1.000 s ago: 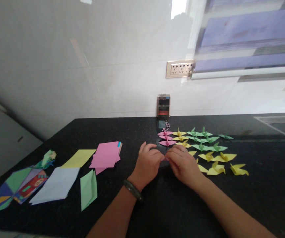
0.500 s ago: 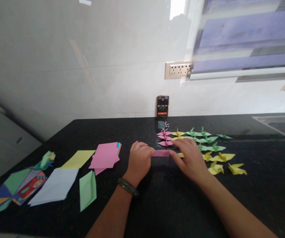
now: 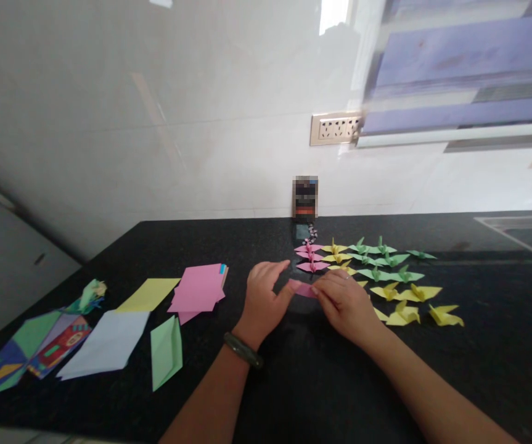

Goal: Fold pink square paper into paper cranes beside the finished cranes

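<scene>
A small folded pink paper point(image 3: 303, 288) lies on the black counter point(image 3: 302, 382) between my hands. My left hand point(image 3: 264, 299), with a dark bangle on the wrist, presses its fingertips on the paper's left end. On the right end, the fingers of my right hand point(image 3: 343, 303) pinch the paper. Just behind the hands sit pink paper cranes point(image 3: 311, 258), with yellow cranes point(image 3: 407, 305) and green cranes point(image 3: 383, 259) to the right.
A pink paper stack point(image 3: 198, 288), a yellow sheet point(image 3: 148, 295), a white sheet point(image 3: 106, 344), a folded green sheet point(image 3: 166, 351) and patterned sheets point(image 3: 25, 351) lie at the left. A phone point(image 3: 305, 198) leans against the back wall. A sink edge point(image 3: 519, 231) shows at the far right.
The pink strip that lay stretched flat between my hands is now shorter and angled. My right hand drew back toward me and closed on its right end; my left hand shifted slightly right.
</scene>
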{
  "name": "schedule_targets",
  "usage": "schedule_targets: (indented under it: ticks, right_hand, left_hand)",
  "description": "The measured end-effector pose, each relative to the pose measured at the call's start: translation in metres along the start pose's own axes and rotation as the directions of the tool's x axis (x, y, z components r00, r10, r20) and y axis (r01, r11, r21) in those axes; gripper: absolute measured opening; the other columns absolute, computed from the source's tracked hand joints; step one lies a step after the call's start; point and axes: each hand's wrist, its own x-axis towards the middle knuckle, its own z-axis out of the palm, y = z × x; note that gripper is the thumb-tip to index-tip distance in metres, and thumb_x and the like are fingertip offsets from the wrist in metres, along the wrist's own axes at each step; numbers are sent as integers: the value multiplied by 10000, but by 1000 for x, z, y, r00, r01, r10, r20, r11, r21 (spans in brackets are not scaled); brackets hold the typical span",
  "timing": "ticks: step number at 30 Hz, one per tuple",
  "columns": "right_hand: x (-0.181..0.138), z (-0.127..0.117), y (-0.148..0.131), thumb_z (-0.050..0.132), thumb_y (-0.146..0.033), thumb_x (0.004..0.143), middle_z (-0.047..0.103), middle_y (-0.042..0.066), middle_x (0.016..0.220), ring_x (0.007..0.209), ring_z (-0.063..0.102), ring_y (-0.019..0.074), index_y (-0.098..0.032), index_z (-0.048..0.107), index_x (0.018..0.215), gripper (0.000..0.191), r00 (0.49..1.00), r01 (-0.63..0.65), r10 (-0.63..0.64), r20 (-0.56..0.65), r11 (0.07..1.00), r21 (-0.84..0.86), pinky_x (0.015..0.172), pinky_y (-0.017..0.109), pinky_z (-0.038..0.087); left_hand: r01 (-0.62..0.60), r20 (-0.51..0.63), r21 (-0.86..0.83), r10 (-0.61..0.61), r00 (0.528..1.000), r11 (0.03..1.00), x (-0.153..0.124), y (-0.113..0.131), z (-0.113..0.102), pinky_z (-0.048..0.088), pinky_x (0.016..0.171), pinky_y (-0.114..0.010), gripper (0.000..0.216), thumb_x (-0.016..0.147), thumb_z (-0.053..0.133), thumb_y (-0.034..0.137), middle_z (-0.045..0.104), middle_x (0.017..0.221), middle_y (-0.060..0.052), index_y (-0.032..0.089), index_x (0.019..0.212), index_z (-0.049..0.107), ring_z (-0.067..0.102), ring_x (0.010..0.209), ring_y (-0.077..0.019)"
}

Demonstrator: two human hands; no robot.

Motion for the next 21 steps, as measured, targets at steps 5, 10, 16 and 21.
schedule_targets:
  ticks: [5,10,16,21]
  right_hand:
    - [0,2,-2,417,-169,844,609,57,701,738,505,181,-177,620,793,209,1000,15,-15,6,1000,16,685,312,399]
    - [1,-2,5,417,-193,834,603,59,696,722,514,190,-174,600,746,203,988,-110,107,-113,994,-20,693,327,398]
    - [-1,2,4,490,-312,805,599,45,726,707,542,172,-179,588,747,175,966,-223,239,-98,964,147,651,294,416]
    - [0,11,-6,485,-363,792,482,-19,509,481,445,108,-177,497,554,302,895,-430,440,74,807,405,459,228,352]
  left_hand:
    - [107,187,-119,-83,979,987,-4,5,7,390,792,-323,206,796,487,268,642,691,-24,180,685,637,549,703,-152]
    - [379,174,-287,-341,924,880,-2,-9,6,353,551,-230,270,778,486,348,555,592,1,143,650,606,486,585,-124]
    - [527,358,-478,-392,847,703,0,-8,4,310,493,-206,288,707,571,389,494,547,17,118,610,581,420,527,-92]
    - [618,427,-710,-492,759,337,-1,0,8,354,526,-212,315,649,645,423,533,573,9,114,643,583,457,532,-89]
